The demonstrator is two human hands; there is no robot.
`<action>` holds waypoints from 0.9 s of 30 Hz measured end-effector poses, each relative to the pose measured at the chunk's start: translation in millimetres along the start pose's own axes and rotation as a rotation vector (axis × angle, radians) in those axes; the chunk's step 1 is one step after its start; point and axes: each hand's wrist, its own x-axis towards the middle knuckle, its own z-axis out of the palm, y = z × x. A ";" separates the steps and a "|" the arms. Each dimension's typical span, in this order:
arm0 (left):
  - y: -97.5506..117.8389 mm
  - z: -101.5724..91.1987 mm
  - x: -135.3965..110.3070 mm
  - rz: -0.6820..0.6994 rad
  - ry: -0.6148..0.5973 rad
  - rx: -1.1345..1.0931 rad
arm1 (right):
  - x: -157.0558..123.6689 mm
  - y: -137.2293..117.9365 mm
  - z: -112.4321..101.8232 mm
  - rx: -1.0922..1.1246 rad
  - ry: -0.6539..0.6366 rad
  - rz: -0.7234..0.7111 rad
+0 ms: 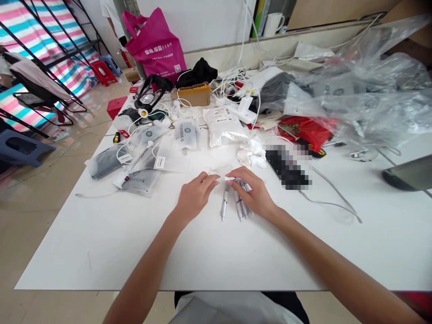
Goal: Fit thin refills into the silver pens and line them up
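Over the middle of the white table (pixel 111 252), my two hands meet fingertip to fingertip. My right hand (pixel 254 191) pinches a small white piece (pixel 229 178) between thumb and forefinger; its exact kind is too small to tell. Close on its left, my left hand (pixel 195 195) has thumb and forefinger pressed together, and what they hold cannot be made out. Several silvery-white pens lie below the hands, partly covered by my right fingers. One pen (pixel 224 206) lies a little apart to the left of the bunched pens (pixel 239 207).
Crumpled white tissue (pixel 252 153) and a white plastic package (pixel 224 126) lie beyond my hands. Bagged items (pixel 140 181) and a white lamp-like device (pixel 119 179) are at left. Clear plastic bags (pixel 378 112), a red bag (pixel 308 128) and a grey cable (pixel 332 206) spread over the right.
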 end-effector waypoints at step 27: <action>-22.7 8.6 -0.7 0.483 0.036 0.291 | -3.4 6.5 -2.0 -0.155 -0.254 -0.098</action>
